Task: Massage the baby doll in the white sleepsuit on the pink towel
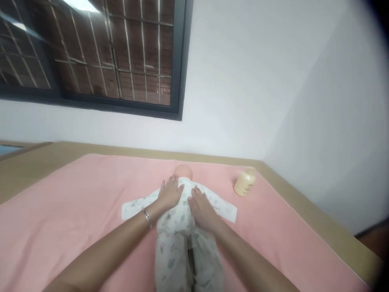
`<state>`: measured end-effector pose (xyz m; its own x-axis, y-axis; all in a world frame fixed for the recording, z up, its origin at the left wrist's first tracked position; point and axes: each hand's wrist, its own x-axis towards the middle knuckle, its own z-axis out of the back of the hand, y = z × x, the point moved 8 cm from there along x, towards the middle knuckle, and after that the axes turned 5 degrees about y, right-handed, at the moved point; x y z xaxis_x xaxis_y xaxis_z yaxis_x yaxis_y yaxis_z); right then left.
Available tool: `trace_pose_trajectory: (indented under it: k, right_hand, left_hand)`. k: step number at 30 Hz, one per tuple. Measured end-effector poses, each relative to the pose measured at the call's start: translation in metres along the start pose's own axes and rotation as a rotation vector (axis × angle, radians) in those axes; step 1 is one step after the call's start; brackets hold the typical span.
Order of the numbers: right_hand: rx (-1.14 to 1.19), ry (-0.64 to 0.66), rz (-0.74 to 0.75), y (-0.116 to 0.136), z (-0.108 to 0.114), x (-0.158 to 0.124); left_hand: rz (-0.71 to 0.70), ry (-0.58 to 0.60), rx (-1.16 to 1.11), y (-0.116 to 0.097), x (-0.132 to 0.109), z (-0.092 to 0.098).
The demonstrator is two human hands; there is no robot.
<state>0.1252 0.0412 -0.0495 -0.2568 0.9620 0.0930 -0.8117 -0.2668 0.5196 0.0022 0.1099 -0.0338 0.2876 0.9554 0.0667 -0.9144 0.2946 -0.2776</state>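
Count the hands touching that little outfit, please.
2: the left hand at one shoulder of the patterned outfit, the right hand on the other side of its upper part.

Both bare forearms reach in from either side of the doll (184,207) and slant inward toward its upper body. The left hand (170,192) lies palm down on the doll, its fingers slightly spread toward the doll's head and its thumb angled inward. The right hand (201,206) rests palm down across from it on the doll, fingers extended and close together, a little farther from the doll's head.
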Motion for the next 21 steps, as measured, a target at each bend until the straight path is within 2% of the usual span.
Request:
trace_pose_trajectory:
  k: [3, 6, 9, 11, 14, 18, 21]
  right_hand:
    - [0.015, -0.004, -0.020, 0.002, -0.001, 0.001]
    - [-0.029, -0.034, -0.127, -0.009, 0.010, 0.029]
    - [-0.057, -0.010, -0.222, -0.022, 0.019, 0.060]
    - [-0.060, 0.018, -0.246, -0.028, 0.020, 0.071]
    - [-0.109, -0.035, -0.247, -0.029, 0.020, 0.064]
    - [-0.128, -0.087, -0.194, -0.012, 0.007, 0.029]
    - [-0.081, -0.063, -0.140, 0.002, -0.005, 0.008]
  left_hand:
    - [0.039, -0.070, 0.028, -0.002, -0.003, -0.002]
    - [-0.083, -0.155, 0.065, -0.018, -0.033, -0.012]
    - [-0.227, -0.162, 0.071, -0.032, -0.068, -0.023]
    - [-0.241, -0.142, 0.060, -0.032, -0.078, -0.026]
    - [-0.149, -0.077, 0.030, -0.023, -0.063, -0.021]
    - [-0.002, 0.052, -0.050, -0.006, -0.014, -0.010]
    - [0.140, 0.041, -0.107, 0.006, 0.009, -0.003]
